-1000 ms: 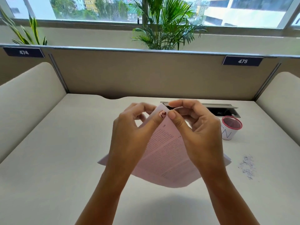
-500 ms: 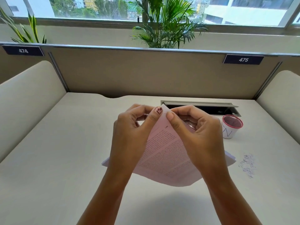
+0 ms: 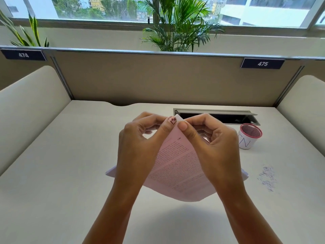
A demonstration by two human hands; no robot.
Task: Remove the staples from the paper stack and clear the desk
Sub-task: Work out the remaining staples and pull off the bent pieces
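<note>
A thin stack of printed pinkish-white paper (image 3: 177,166) is held up over the desk, its far corner raised and the near corner drooping. My left hand (image 3: 140,145) pinches that raised corner between thumb and fingers. My right hand (image 3: 211,143) pinches the same corner from the right, thumb tips almost touching. The staple itself is hidden under my thumbs. A small pile of loose staples (image 3: 267,176) lies on the desk to the right of the paper.
A white cup with a red mesh rim (image 3: 249,136) stands at the right, just in front of an open cable tray slot (image 3: 216,117). Beige partition panels wall in the desk (image 3: 61,173) at the back and both sides.
Both hands and the raised paper corner have shifted slightly away from me, and the thumbs have closed nearer together on the corner. The cup and staple pile have not moved.
</note>
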